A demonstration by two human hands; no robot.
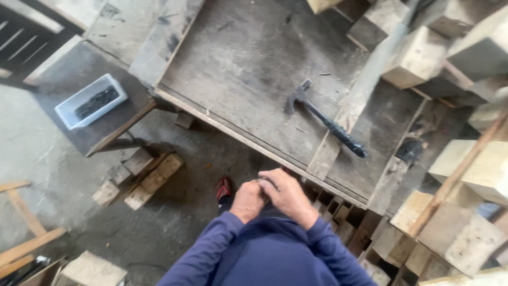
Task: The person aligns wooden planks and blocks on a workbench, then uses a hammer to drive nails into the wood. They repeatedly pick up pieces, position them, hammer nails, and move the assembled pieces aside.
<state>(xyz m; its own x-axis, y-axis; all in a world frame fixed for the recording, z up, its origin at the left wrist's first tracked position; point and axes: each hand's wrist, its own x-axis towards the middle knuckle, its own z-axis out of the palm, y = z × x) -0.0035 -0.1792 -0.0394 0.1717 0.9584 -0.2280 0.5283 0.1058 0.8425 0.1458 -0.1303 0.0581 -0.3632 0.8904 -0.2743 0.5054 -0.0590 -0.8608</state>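
Hammer (325,117), black with a ribbed grip, lies flat on the workbench (248,69), well apart from both hands. Its long axis runs diagonally: the head points up and left toward the far side of the bench, while the grip end points down and right and rests across a pale plank (346,116) laid over the bench. Nearer than the hammer, past the bench edge, the left hand (247,200) and right hand (286,195) meet, fingers curled together; whether they pinch anything cannot be told. Blue sleeves (264,254) cover both arms. A red shoe (224,188) shows just left of the hands. Left of the hammer, a white tray (91,101) of dark small parts sits on a lower dark board. Right of the hammer, pale wooden blocks (450,47) are stacked. Below the hammer, more offcuts (138,177) lie on the grey concrete floor (47,153).
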